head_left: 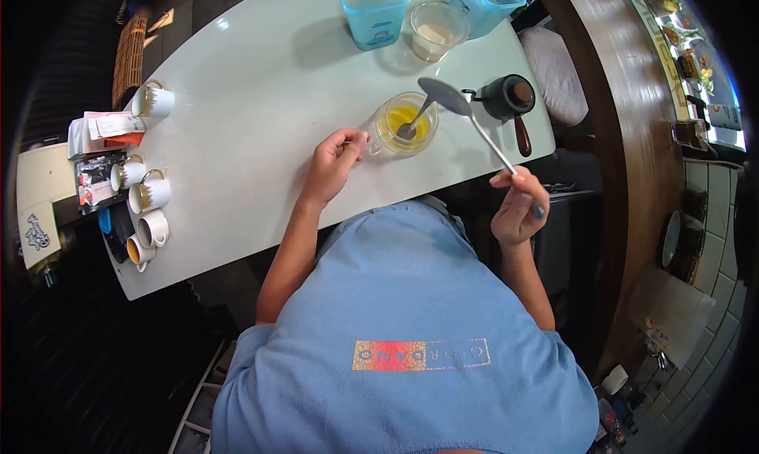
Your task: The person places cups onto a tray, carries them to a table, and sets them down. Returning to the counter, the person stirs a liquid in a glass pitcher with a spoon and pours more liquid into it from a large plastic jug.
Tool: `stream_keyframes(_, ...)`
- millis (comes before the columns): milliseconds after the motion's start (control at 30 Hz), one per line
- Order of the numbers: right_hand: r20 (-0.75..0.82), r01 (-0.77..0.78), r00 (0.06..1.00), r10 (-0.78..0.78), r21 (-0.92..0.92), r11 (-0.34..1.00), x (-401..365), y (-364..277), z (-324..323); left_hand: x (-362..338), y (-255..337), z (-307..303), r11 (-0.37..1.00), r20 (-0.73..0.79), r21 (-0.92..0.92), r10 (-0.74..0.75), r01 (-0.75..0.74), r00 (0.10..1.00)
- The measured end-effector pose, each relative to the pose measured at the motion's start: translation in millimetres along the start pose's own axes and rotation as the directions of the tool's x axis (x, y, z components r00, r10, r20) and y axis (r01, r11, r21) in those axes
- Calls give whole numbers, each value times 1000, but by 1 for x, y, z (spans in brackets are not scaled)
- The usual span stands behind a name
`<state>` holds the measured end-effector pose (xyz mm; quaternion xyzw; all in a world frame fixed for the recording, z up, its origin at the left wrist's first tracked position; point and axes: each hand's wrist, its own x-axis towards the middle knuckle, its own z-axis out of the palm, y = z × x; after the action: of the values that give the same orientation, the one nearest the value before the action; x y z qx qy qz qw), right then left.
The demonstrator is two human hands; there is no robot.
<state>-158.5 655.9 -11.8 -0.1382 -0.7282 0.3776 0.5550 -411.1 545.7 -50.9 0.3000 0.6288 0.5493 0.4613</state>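
Note:
A clear glass mug (393, 146) with yellow contents stands near the table's front edge. My left hand (336, 160) is closed at the mug's handle, with thumb and fingers pinched together there. Between its fingers and thumb, my right hand (520, 207) grips the long thin handle of a spoon (445, 97). The spoon's broad grey bowl hangs over the mug's right rim. From the bowl's left lip a grey streak (419, 116) runs down into the yellow contents, where it ends in a rounded grey patch.
A clear tub (436, 35) of pale contents stands beside two blue containers (375, 23) at the back. A dark pot (506, 97) with a brown handle sits at the right. Several white mugs (150, 195) and paper packets (115, 127) line the left edge of the white table (237, 138).

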Motion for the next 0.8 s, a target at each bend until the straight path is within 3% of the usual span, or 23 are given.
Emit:
stream_keyframes(67,-258,-144,946,195,203,969,11,3,8,-1,3,-1,999,-7,32,0,0,1000)
stream_keyframes(100,-257,-141,947,192,205,969,21,4,11,-1,3,-1,999,-9,33,4,-3,1000)
stream_keyframes(167,-405,-235,859,312,229,945,50,12,15,0,1,-3,999,0,41,20,-20,1000)
stream_keyframes(300,-405,-331,852,330,72,941,92,31,25,-2,2,-2,998,-1,49,35,-34,999)
stream_keyframes(467,-284,-426,874,395,-51,903,108,60,39,-5,-3,-1,999,10,40,31,-32,999)
stream_keyframes(700,-140,-555,821,554,35,831,113,93,51,-8,-5,4,997,-22,37,75,-74,997)
stream_keyframes(800,-138,-578,813,566,-71,813,113,88,47,-8,-6,7,999,-30,40,37,-36,999)
